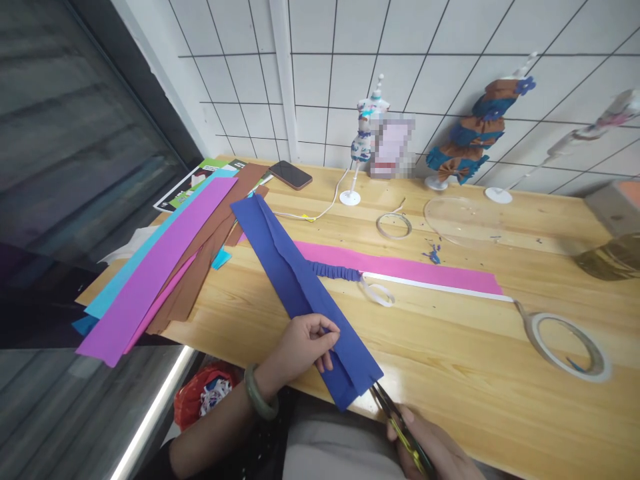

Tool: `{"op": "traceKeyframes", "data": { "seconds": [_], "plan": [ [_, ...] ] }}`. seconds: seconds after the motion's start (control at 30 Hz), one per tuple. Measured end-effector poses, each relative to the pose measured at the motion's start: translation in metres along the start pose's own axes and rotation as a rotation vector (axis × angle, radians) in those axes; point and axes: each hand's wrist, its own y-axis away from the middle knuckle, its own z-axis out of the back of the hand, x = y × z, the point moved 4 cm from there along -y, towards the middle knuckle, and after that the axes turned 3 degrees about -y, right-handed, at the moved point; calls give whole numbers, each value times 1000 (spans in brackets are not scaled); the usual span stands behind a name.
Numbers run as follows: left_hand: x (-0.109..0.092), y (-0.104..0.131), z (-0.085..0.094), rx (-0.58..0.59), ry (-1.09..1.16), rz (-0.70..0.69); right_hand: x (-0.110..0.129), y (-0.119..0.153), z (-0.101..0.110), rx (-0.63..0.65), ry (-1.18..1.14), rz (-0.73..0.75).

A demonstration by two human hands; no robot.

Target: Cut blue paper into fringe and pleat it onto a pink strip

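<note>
A long, dark blue paper strip, creased or layered along its length, slants across the table to its front edge. My left hand, a bracelet on its wrist, has thumb and fingers pinched together on the strip near its lower end. In my right hand is a pair of scissors, whose blade tips meet the strip's lower right corner. Partly under the strip lie a pink paper strip edged with white tape and a gathered blue paper piece.
Coloured paper strips overlap at the left. A phone, small mannequin and paper-dressed mannequin stand or lie toward the wall. At right are a tape roll and a glass container. A red bag sits below the edge.
</note>
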Motion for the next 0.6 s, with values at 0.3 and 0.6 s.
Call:
{"op": "traceKeyframes", "data": {
  "seconds": [0.3,0.6],
  "plan": [
    [0,1,0,7,-11,-3,17,-1,-7,-5,-107,-57],
    [4,1,1,24,-4,-18,26,-2,-14,66,-192,-48]
  ]
}}
